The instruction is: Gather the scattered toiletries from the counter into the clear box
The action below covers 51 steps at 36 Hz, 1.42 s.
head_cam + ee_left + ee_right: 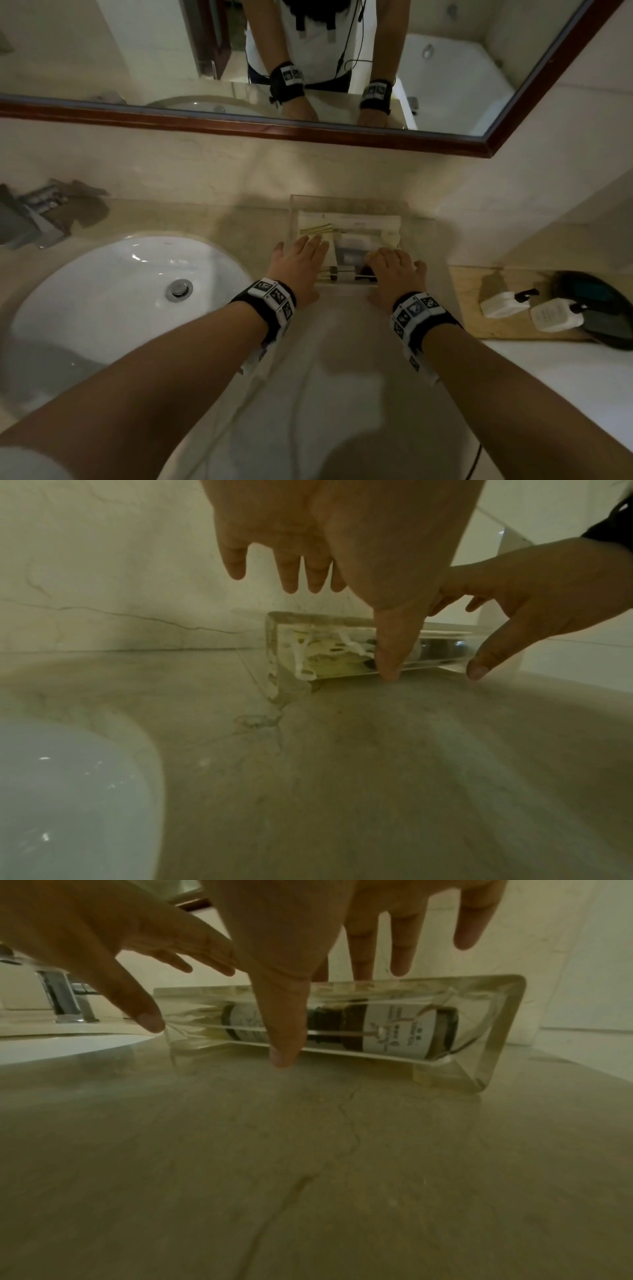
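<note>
Beige marble worktop [342,342] carried the clear rigid plastic box [346,236] near its back edge, right of the white oval basin [102,291], long axis parallel to that edge. Left hand [301,263] and right hand [394,270] lay over its front rim, fingers straight, thumbs against the front wall, grasping nothing. Packed with pale sachets [325,653] and a dark labelled bottle [394,1031] lying lengthwise, it probably felt stiff, slick and light, best held by both short ends.

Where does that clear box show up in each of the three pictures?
Head: clear box centre, against the back wall, both hands on it.
Left wrist: centre right, behind the thumb.
Right wrist: upper middle, bottles inside.
Shared landmark: white sink, left of the box.
</note>
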Available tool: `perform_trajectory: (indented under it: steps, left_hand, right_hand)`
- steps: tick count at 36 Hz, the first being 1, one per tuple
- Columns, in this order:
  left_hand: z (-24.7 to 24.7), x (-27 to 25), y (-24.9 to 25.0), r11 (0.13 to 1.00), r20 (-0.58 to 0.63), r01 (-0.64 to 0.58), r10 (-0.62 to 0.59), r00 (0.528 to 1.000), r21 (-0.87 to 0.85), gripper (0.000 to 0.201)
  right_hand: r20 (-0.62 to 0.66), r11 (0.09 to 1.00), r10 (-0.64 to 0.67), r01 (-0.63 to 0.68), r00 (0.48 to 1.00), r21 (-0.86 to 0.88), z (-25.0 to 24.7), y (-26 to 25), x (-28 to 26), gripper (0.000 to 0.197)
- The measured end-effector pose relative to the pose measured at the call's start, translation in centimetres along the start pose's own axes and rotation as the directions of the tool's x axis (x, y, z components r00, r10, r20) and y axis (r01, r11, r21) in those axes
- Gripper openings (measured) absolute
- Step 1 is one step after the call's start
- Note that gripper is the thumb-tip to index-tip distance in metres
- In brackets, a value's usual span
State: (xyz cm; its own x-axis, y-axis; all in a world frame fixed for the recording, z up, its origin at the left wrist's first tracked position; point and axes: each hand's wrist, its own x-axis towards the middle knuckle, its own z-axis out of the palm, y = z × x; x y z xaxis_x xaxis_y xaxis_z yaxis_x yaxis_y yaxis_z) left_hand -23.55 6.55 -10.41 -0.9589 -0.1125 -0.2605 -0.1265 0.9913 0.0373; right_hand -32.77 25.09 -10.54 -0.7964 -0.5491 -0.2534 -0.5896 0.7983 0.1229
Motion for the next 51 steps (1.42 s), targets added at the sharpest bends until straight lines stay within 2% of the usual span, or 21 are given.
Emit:
perform_trajectory:
  steps: [4, 9, 14, 21, 26, 33, 37, 40, 43, 47, 51]
  left_hand:
    - [-0.1, 0.9, -0.4, 1.000, 0.009, 0.019, -0.019, 1.000, 0.003, 0.100]
    - [-0.8, 1.5, -0.4, 1.000, -0.013, 0.014, -0.014, 1.000, 0.004, 0.075]
    - [-1.1, 2.1, -0.3, 0.999, -0.026, 0.034, -0.034, 0.999, 0.006, 0.065]
    - [-1.0, 2.0, -0.2, 0.999, -0.023, 0.053, -0.053, 0.998, -0.005, 0.064]
    - [-2.0, 2.1, 0.5, 0.996, 0.006, 0.091, -0.091, 0.996, -0.005, 0.062]
    - [-2.1, 1.3, 2.6, 0.988, 0.075, 0.147, -0.143, 0.987, -0.049, 0.080]
    - [-2.8, 0.8, 4.2, 0.994, 0.069, 0.081, -0.076, 0.995, -0.070, 0.080]
    - [-3.8, 0.6, 5.6, 0.997, 0.051, 0.042, -0.039, 0.998, -0.063, 0.072]
    - [-5.1, 0.4, 6.9, 0.997, 0.061, -0.007, 0.012, 0.998, -0.076, 0.063]
    - [-6.9, 0.1, 9.0, 0.985, 0.060, -0.155, 0.160, 0.985, -0.075, 0.053]
    - [-8.4, -1.1, 11.8, 0.943, -0.034, -0.329, 0.328, 0.944, -0.038, 0.040]
  right_hand:
    - [-0.010, 1.000, 0.016, -0.017, 1.000, -0.025, -0.1, -0.1, 1.0, 0.072]
    - [-0.024, 0.999, 0.009, -0.010, 1.000, -0.035, -0.3, 0.1, 2.0, 0.076]
    - [-0.033, 1.000, 0.000, -0.001, 0.999, -0.027, -0.3, 0.3, 2.7, 0.078]
    - [-0.016, 0.999, -0.017, 0.016, 1.000, -0.048, -0.1, 0.5, 2.8, 0.074]
    - [0.030, 1.000, -0.003, 0.004, 1.000, -0.022, -0.7, 0.3, 2.8, 0.079]
    - [0.067, 0.999, -0.048, 0.048, 0.997, -0.010, -1.8, 1.1, 1.6, 0.080]
    - [0.118, 0.999, -0.053, 0.052, 0.992, 0.014, -2.6, 1.5, 0.4, 0.066]
    - [0.157, 0.999, -0.038, 0.035, 0.987, 0.021, -3.6, 1.8, -0.9, 0.052]
    - [0.114, 0.999, 0.009, -0.013, 0.993, 0.041, -4.4, 2.1, -2.5, 0.037]
    - [0.127, 0.993, 0.093, -0.102, 0.988, 0.064, -6.1, 3.0, -5.3, 0.030]
    - [0.147, 0.963, 0.233, -0.249, 0.961, 0.099, -7.9, 4.0, -9.6, 0.032]
